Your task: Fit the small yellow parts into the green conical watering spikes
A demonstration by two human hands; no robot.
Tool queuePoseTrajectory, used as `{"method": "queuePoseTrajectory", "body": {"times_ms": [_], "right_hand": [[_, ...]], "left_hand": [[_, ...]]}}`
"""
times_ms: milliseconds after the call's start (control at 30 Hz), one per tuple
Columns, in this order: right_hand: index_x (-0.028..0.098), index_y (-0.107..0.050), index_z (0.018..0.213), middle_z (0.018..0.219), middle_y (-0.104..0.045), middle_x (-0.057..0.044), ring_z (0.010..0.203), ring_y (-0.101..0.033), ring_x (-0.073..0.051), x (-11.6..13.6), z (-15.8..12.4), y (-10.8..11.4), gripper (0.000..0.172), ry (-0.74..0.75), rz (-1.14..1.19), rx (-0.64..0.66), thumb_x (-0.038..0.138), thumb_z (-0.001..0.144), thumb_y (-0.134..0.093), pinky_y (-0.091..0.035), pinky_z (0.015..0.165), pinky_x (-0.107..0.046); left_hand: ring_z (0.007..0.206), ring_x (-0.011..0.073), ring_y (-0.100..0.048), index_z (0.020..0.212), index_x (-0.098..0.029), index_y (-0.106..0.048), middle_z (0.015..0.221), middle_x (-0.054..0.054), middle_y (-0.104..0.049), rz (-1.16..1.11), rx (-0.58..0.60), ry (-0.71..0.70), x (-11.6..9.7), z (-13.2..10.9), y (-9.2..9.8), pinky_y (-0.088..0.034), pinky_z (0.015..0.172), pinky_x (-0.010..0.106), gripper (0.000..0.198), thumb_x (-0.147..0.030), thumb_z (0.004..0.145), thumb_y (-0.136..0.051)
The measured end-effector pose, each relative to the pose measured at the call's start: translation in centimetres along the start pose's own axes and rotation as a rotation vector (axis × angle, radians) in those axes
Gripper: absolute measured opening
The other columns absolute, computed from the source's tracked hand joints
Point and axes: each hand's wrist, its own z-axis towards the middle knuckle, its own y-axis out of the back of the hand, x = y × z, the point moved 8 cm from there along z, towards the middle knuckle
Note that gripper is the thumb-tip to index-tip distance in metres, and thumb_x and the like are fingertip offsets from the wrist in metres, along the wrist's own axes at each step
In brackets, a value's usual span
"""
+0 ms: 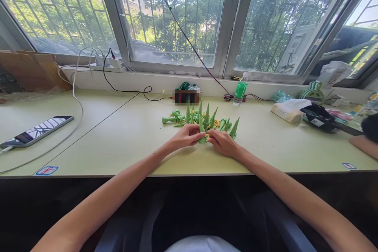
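Observation:
My left hand and my right hand meet at the middle of the pale green table, fingers pinched together on one green cone-shaped spike that stands point up between them. A small yellow piece shows at its base, by my right fingertips. Just behind the hands stands a cluster of several more green spikes, some upright, some lying on their sides, mixed with small yellow parts.
A phone on a white cable lies at the left. A green bottle, a tissue pack and a black pouch sit at the back right. A power strip rests on the sill. Another person's arm shows at the right edge.

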Motion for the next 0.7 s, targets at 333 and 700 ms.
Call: {"method": "queuePoseTrajectory", "body": {"times_ms": [333,700], "right_hand": [[0.021,-0.042,0.068,0.056,-0.042,0.003,0.049,-0.036,-0.011,-0.4,-0.2,-0.5,0.043,-0.038,-0.016,0.048,0.037,0.106,-0.028,-0.026,0.054,-0.026],[0.02,-0.041,0.062,0.054,-0.042,0.003,0.048,-0.034,-0.01,-0.6,0.0,-0.6,0.049,-0.06,0.009,0.049,0.035,0.106,-0.025,-0.027,0.054,-0.027]], "left_hand": [[0.049,0.0063,-0.041,0.079,-0.014,-0.056,0.058,-0.005,-0.045,0.161,0.037,-0.061,0.0,-0.1,-1.1,-0.031,0.045,0.02,0.031,-0.043,0.084,-0.067],[0.055,0.0073,-0.04,0.071,-0.015,-0.054,0.06,-0.004,-0.048,0.396,-0.045,-0.159,-0.2,-0.1,-1.2,-0.034,0.052,0.022,0.022,-0.033,0.081,-0.063]]}}
